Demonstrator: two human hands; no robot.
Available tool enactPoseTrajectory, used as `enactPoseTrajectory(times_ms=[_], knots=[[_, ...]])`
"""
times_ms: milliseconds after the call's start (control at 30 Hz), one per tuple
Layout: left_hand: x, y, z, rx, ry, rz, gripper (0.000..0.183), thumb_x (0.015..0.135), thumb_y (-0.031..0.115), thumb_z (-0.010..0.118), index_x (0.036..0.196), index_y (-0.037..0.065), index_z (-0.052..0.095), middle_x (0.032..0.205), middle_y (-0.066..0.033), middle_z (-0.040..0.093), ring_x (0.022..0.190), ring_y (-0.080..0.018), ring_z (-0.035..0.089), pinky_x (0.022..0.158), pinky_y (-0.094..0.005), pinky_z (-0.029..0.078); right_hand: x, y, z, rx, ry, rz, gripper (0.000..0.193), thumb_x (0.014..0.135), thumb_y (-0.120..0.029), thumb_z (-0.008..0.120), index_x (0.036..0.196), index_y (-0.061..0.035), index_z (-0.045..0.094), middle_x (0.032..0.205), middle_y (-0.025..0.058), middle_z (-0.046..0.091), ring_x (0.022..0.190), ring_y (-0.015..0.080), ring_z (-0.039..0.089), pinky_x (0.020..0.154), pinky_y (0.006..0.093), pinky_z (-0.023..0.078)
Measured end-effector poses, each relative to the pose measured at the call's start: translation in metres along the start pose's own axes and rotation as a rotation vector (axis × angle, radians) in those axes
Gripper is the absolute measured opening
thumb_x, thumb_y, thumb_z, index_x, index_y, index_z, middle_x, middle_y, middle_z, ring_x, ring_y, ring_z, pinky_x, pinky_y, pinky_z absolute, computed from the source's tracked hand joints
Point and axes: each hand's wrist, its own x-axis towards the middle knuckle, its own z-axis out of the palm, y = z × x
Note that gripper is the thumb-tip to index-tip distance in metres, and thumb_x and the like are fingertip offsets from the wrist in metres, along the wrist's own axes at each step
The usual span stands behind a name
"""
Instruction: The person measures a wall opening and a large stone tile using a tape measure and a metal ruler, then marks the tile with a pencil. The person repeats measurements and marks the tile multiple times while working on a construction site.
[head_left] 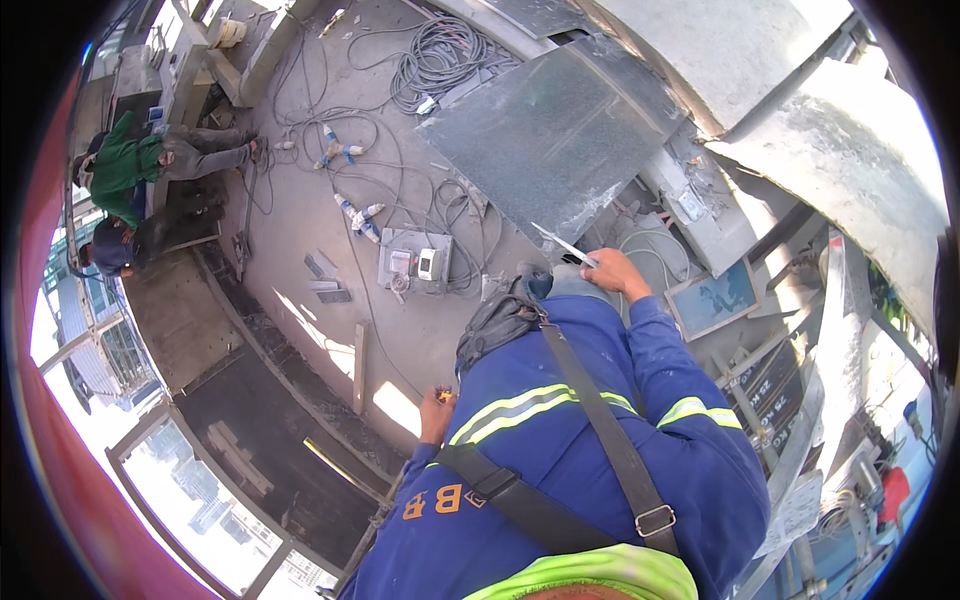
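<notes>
Stone slab (555, 135), dark and large, lies far off on the dusty floor (300, 215). Right hand (612, 270) reaches out, fingers clenched around a thin white blade-like tool (562, 245) at the slab's near edge. Left hand (437, 402), low beside the body, pinches something small and yellowish, hard to make out.

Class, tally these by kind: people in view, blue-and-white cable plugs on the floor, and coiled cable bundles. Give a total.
People: 3 (one in blue, one in green, one in dark clothes)
Blue-and-white cable plugs: 2
Coiled cable bundles: 1
Total: 6
</notes>
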Motion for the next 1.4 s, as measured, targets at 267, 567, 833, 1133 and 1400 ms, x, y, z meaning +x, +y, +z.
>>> enactPoseTrajectory(times_ms=[267, 567, 833, 1133, 1400], knots=[[0.02, 0.046, -0.011, -0.359, 0.24, 0.026, 0.044, 0.089, 0.022, 0.081, 0.125, 0.005, 0.062, 0.11, -0.0153, 0.075, 0.105, -0.0295, 0.074, 0.094, -0.0422, 0.057, 0.039, -0.072, -0.01, -0.06, 0.068, -0.164, 0.033, 0.098, -0.035, 0.071, 0.111, -0.0068, 0.081, 0.092, 0.0156, 0.079, 0.088, 0.0326, 0.076, 0.085, 0.043, 0.057], [0.026, 0.057, -0.032, -0.647, 0.33, 0.151, 0.034, 0.089, 0.016, 0.08, 0.119, 0.005, 0.068, 0.109, -0.0115, 0.074, 0.099, -0.0244, 0.072, 0.092, -0.0385, 0.056, 0.068, -0.205, 0.036, -0.122, -0.06, -0.265, 0.042, 0.101, -0.038, 0.071, 0.125, -0.0031, 0.076, 0.09, 0.0123, 0.08, 0.087, 0.0239, 0.076, 0.085, 0.0391, 0.057], [0.064, 0.02, -0.084, -0.749, 0.531, 0.313, 0.029, 0.089, 0.009, 0.078, 0.117, 0.006, 0.071, 0.116, -0.0126, 0.073, 0.107, -0.0301, 0.073, 0.094, -0.0399, 0.057, 0.071, -0.35, 0.141, -0.038, -0.405, -0.303, 0.044, 0.099, -0.043, 0.078, 0.118, -0.0038, 0.078, 0.089, 0.0031, 0.076, 0.081, 0.0124, 0.064, 0.077, 0.0316, 0.05], [0.145, 0.023, -0.175, -0.608, 0.64, 0.472, 0.051, 0.091, 0.011, 0.077, 0.137, 0.009, 0.055, 0.123, -0.0213, 0.071, 0.107, -0.0435, 0.074, 0.088, -0.0491, 0.059, 0.076, -0.49, 0.245, 0.045, -0.802, -0.523, 0.039, 0.093, -0.022, 0.089, 0.123, -0.0003, 0.075, 0.108, 0.0043, 0.078, 0.101, 0.0137, 0.071, 0.092, 0.0319, 0.056], [0.274, 0.016, -0.253, -0.637, 0.636, 0.336, 0.06, 0.094, 0.031, 0.083, 0.142, 0.011, 0.052, 0.109, -0.0213, 0.075, 0.098, -0.0452, 0.074, 0.083, -0.0533, 0.058, 0.213, -0.602, 0.269, 0.011, -0.926, -0.503, 0.031, 0.092, -0.019, 0.084, 0.116, -0.0014, 0.075, 0.101, 0.0036, 0.076, 0.091, 0.0133, 0.069, 0.081, 0.0297, 0.054]])
